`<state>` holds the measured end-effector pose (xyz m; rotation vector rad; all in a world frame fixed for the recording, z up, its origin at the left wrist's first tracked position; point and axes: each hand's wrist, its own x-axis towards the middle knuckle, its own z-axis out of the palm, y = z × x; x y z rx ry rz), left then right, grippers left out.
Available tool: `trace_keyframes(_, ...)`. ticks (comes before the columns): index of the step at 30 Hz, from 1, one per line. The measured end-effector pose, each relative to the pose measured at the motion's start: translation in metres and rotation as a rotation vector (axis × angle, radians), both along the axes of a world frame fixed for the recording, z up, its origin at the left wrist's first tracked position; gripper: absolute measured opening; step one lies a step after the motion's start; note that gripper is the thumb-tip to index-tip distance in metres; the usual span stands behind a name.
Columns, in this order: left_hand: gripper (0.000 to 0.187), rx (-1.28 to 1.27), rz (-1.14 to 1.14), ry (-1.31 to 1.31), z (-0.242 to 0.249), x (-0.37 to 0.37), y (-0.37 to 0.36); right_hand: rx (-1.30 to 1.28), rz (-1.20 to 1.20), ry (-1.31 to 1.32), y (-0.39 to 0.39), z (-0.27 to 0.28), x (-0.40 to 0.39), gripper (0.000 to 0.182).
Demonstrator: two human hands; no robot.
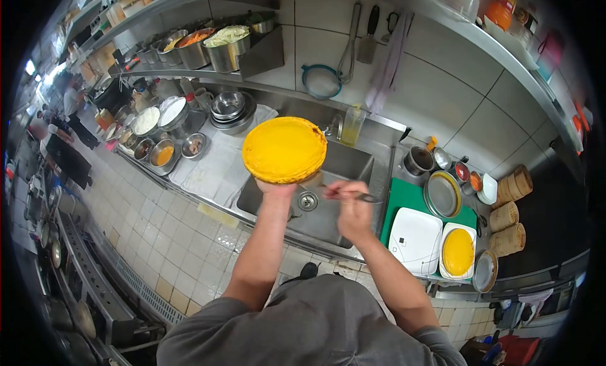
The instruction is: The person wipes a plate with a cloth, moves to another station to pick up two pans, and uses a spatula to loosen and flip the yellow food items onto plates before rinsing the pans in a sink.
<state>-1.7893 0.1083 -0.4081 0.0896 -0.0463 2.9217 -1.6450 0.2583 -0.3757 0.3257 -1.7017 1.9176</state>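
Note:
Over the sink [344,161], my left hand [276,188] supports a round yellow tart [284,148] from below. The tart's edge is browned and it has a dark spot at the upper right; my fingers are mostly hidden beneath it. To the right, my right hand [349,205] is closed round a dark-handled tool [368,198]. Its front end points left towards the tart's lower edge, but is too blurred to name the tool or tell whether it touches.
On the right, a green board [404,195] carries a white square plate [415,240] and a second yellow tart [459,252] on a white dish. Metal bowls [228,105] stand on the left counter. A shelf overhead holds pans of shredded food [227,37]. People [72,107] stand far left.

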Motion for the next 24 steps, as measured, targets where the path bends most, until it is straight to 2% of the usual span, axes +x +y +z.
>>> trace_keyframes(1,0.061,0.007,-0.011,0.043,0.000,0.003,-0.005,-0.052,-0.036,0.082,0.011,0.000,0.004,0.019)
trace_keyframes(3,0.061,0.020,-0.016,0.094,0.002,0.009,-0.015,-0.137,-0.110,-0.025,0.049,0.001,-0.003,0.026)
trace_keyframes(7,0.062,-0.113,-0.057,0.078,-0.005,0.033,-0.027,-0.143,-0.153,-0.122,0.102,0.015,-0.042,0.029)
trace_keyframes(10,0.062,-0.164,-0.119,0.130,-0.008,0.055,-0.024,-0.138,-0.104,-0.167,0.119,0.020,-0.067,0.027)
trace_keyframes(12,0.062,-0.169,-0.178,0.160,-0.010,0.062,-0.018,-0.227,0.099,-0.219,0.121,0.020,-0.069,0.026)
trace_keyframes(13,0.062,-0.238,-0.207,0.170,-0.015,0.064,-0.014,-0.233,0.084,-0.221,0.120,0.017,-0.062,0.026)
trace_keyframes(16,0.062,-0.307,-0.268,0.175,-0.022,0.083,-0.004,-0.329,0.273,-0.271,0.115,0.002,-0.032,0.027)
trace_keyframes(20,0.062,-0.296,-0.344,0.185,-0.031,0.115,0.014,-0.378,0.279,-0.374,0.131,-0.038,0.047,0.027)
trace_keyframes(22,0.061,-0.274,-0.359,0.194,-0.048,0.141,0.025,-0.204,0.189,-0.391,0.143,-0.055,0.108,0.014)
trace_keyframes(24,0.060,-0.249,-0.366,0.212,-0.065,0.170,0.043,-0.040,0.098,-0.452,0.153,-0.061,0.174,0.012)
